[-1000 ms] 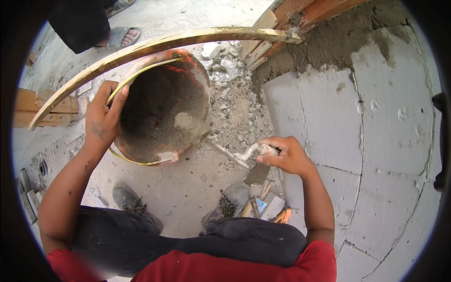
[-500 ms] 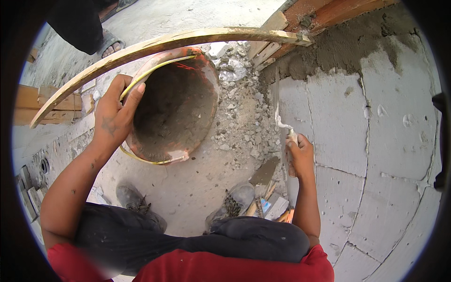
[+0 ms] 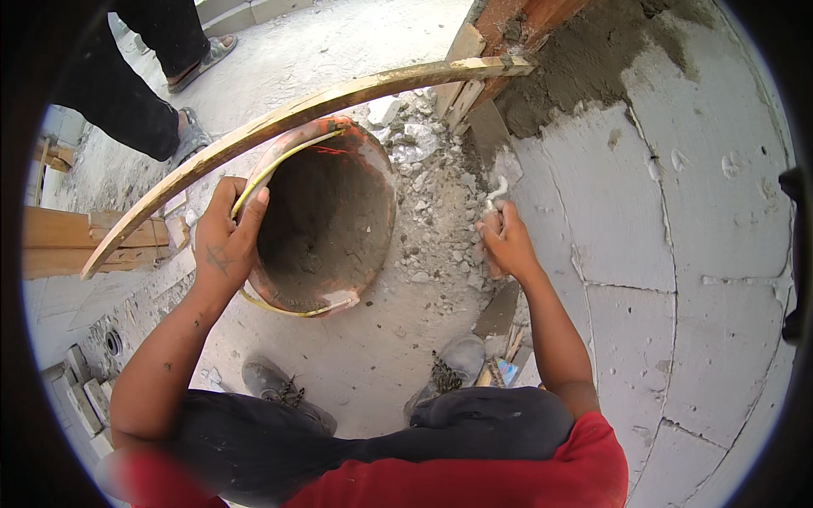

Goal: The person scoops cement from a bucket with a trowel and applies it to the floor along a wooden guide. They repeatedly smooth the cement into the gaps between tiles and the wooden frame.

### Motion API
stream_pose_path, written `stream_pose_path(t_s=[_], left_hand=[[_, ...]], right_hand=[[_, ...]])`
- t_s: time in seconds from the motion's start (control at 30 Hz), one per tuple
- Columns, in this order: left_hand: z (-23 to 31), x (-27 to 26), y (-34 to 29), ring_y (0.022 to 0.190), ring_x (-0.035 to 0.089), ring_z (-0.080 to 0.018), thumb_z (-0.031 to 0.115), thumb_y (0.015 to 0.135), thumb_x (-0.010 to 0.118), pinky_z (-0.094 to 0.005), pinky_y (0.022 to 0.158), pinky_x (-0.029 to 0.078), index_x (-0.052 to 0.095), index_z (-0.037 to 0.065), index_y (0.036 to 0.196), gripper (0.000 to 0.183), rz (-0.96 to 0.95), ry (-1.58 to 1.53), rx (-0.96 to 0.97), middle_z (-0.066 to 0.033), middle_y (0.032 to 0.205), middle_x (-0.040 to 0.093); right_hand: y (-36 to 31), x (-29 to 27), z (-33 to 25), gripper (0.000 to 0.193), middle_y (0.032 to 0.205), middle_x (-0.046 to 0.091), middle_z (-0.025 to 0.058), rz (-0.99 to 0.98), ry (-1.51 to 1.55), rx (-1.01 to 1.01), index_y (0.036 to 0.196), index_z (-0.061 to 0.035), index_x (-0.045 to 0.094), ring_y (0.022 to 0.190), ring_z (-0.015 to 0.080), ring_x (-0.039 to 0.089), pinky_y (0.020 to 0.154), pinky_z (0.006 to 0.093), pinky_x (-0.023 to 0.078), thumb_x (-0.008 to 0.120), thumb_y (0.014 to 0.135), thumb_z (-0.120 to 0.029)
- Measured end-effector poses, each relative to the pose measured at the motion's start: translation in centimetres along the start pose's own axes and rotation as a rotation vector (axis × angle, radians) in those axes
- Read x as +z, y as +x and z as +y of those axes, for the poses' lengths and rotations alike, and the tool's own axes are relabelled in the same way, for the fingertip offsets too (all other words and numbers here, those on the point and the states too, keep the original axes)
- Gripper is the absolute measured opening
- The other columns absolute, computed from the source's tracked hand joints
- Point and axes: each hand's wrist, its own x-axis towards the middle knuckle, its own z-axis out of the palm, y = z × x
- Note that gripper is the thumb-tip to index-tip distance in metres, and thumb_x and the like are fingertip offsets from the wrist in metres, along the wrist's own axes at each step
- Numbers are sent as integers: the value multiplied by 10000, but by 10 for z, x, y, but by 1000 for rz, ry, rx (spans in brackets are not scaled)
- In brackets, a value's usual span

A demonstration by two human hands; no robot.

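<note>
Bucket (image 3: 326, 224): we saw it orange, mortar-caked, tipped on its side on the ground, mouth toward us; yellow handle along the rim
Trowel (image 3: 494, 196): mortar-smeared; we saw only a pale part showing above the fist, close against the block wall's foot
</note>
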Motion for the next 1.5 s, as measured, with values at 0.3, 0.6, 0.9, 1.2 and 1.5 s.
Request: stream_pose_path(t_s=[0.3,0.6,0.9,1.2,1.5], left_hand=[[8,4,2,682,483,-118,334,1000,598,-299,635,419,561,49,961,290,11,13,38,-36,724,517],[28,16,7,813,487,-125,304,1007,589,-287,768,418,570,32,978,274,-80,26,31,-40,824,524],[49,27,-6,714,509,-133,300,997,600,-308,671,436,542,49,1028,259,-239,50,17,-49,758,546],[42,14,-9,710,546,-144,288,985,619,-317,667,454,551,45,1051,261,-300,91,7,-62,768,581],[35,11,-3,743,537,-120,302,996,602,-301,681,461,545,65,1034,247,-238,39,17,-45,802,574]], right_hand=[[38,19,6,565,1171,655,271,263,-124,-46,1365,-9,530,1080,466,612,930,487,490,639,865,-250],[26,5,8,580,1121,681,270,369,53,-23,1337,25,574,1045,407,660,909,419,513,676,839,-254],[-10,-49,-2,590,1075,715,235,327,238,75,1329,65,576,967,189,688,864,315,512,731,836,-221],[-27,-62,0,511,1170,675,269,442,-59,-191,1273,72,610,1047,380,685,913,389,527,720,830,-159],[5,-25,7,507,1141,681,261,359,-122,-189,1277,44,618,1013,400,680,877,406,533,696,829,-181]])
